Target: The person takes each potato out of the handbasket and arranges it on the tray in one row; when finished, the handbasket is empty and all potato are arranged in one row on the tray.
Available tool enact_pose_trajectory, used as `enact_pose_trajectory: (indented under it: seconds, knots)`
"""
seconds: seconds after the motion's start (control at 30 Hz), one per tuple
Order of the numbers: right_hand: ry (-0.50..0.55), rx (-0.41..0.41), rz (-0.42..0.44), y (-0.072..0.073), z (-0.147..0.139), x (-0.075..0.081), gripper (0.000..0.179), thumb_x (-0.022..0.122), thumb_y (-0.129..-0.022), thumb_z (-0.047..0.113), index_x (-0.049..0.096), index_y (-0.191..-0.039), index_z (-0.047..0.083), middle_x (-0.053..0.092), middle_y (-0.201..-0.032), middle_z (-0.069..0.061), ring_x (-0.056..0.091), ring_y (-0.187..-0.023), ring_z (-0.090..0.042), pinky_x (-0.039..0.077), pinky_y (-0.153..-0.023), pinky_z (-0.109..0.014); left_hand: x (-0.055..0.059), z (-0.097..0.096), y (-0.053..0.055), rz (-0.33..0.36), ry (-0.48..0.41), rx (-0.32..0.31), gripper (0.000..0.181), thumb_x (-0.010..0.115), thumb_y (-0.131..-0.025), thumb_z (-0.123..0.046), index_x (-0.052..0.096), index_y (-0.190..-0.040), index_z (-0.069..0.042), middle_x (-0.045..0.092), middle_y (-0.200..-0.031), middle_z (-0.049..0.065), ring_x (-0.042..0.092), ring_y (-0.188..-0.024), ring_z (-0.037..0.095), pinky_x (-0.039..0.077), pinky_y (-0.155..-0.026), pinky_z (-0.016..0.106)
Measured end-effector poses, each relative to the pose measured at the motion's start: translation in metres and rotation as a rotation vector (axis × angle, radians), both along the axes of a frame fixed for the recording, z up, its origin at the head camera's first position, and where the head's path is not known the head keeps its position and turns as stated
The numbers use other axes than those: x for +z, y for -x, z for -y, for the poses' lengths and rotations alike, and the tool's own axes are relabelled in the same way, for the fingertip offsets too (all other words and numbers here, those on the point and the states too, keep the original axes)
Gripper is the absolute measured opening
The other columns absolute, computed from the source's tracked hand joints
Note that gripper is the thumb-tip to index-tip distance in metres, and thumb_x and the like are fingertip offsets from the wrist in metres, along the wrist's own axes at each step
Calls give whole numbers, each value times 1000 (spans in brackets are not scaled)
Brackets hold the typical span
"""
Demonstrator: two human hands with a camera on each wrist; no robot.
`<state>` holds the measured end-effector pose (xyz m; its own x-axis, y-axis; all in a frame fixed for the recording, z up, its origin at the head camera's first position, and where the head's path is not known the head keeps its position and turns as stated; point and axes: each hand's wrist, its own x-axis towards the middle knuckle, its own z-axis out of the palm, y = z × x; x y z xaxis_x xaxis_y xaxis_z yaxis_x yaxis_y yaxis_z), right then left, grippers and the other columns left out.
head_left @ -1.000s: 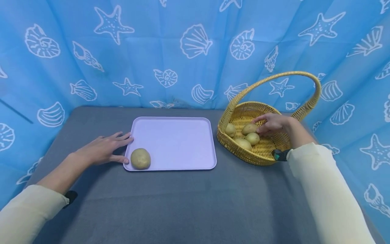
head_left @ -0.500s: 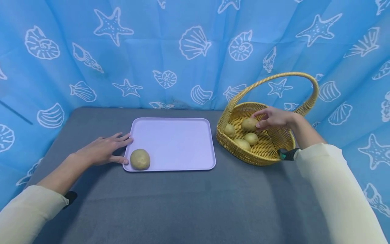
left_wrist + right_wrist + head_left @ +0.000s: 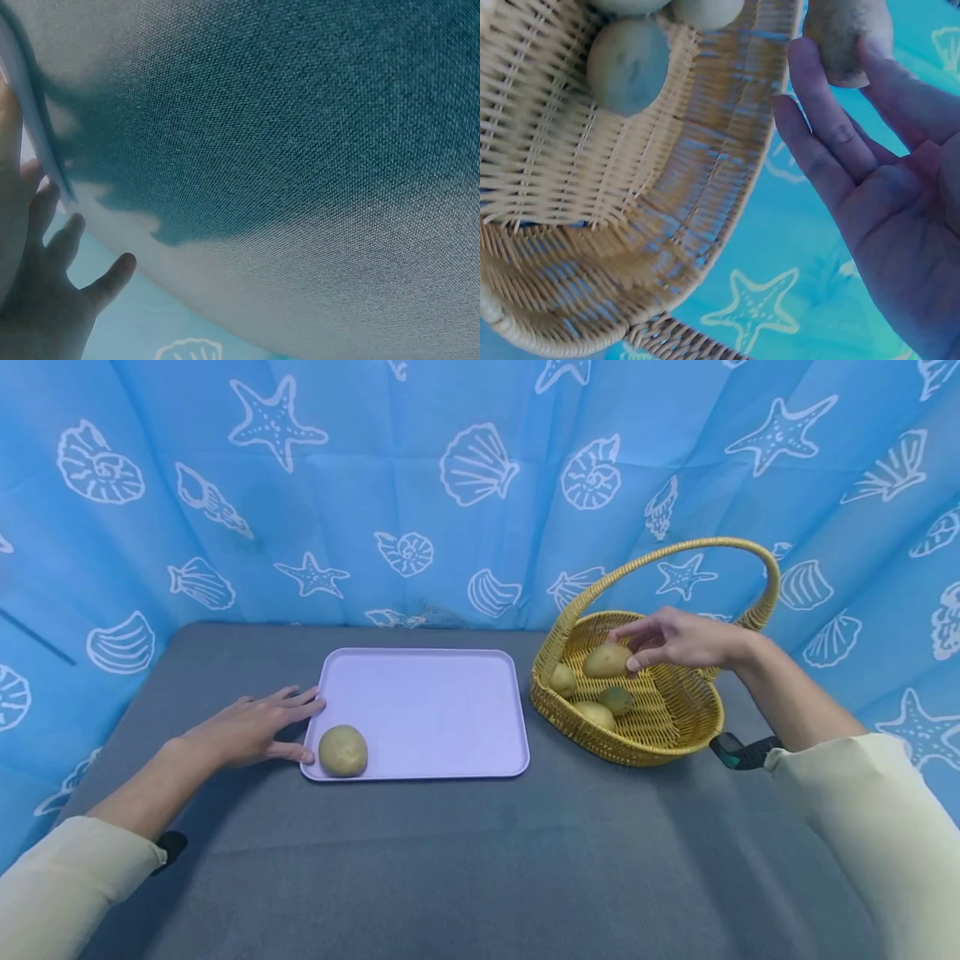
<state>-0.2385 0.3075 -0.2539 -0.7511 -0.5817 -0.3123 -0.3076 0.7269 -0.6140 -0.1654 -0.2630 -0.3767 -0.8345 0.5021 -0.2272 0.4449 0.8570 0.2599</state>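
My right hand (image 3: 678,639) pinches a potato (image 3: 607,661) between thumb and fingers, over the wicker basket (image 3: 637,753). In the right wrist view the held potato (image 3: 847,37) shows at the top, beside the basket's rim. Several potatoes lie inside the basket, among them a small one (image 3: 616,700) and a larger one (image 3: 595,715) at the near left. With fingers spread, my left hand (image 3: 251,727) touches the left edge of a pale lilac tray (image 3: 427,718). One big potato (image 3: 342,751) sits in the tray's near left corner, close to the left thumb.
The basket's tall arched handle (image 3: 667,553) rises over it, behind the right hand. A grey cloth (image 3: 420,860) covers the table. Blue curtains (image 3: 337,485) with white shell and starfish prints hang behind and at both sides.
The right hand has lifted the potato off the others in the basket and moved it slightly up and left. The left hand keeps its place on the tray's edge.
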Motion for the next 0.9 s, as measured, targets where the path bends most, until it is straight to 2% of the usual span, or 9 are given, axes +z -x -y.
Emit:
enact_pose_trajectory:
  seconds: [0.13,0.33,0.5,0.67,0.9]
  knots:
    - [31,56,-37,-8,11,1,57,70,-93,14,49,-141,-6,67,-123,-14,63,-111,-27,53,-89,-28,1,0,0,4,-3,3,102,63,-80,-72,36,-153,-6,28,-160,20,22,-144,51,21,-102,79]
    - [102,179,-15,-16,32,-4,52,70,-93,11,53,-139,-6,68,-120,-11,66,-102,-24,55,-86,-31,0,1,0,10,-3,4,101,63,-81,-72,36,-154,-7,28,-160,19,21,-144,51,20,-103,79]
    - [146,274,-7,-18,56,-11,49,69,-93,11,55,-137,-6,71,-114,-7,66,-106,-23,53,-90,-31,1,1,1,4,-7,-1,100,63,-81,-71,36,-153,-7,28,-160,19,21,-144,51,20,-102,79]
    - [170,289,22,-19,83,-21,47,70,-93,9,57,-136,-4,70,-116,-6,64,-109,-23,53,-93,-34,2,1,0,1,-13,-9,100,63,-81,-71,36,-153,-7,28,-160,19,21,-144,50,21,-103,79]
    - [205,292,70,-24,109,-35,47,71,-90,4,57,-135,-5,71,-104,-5,66,-100,-21,55,-89,-34,1,1,0,-17,-20,-18,99,64,-82,-69,38,-152,-5,29,-159,20,23,-143,52,22,-101,80]
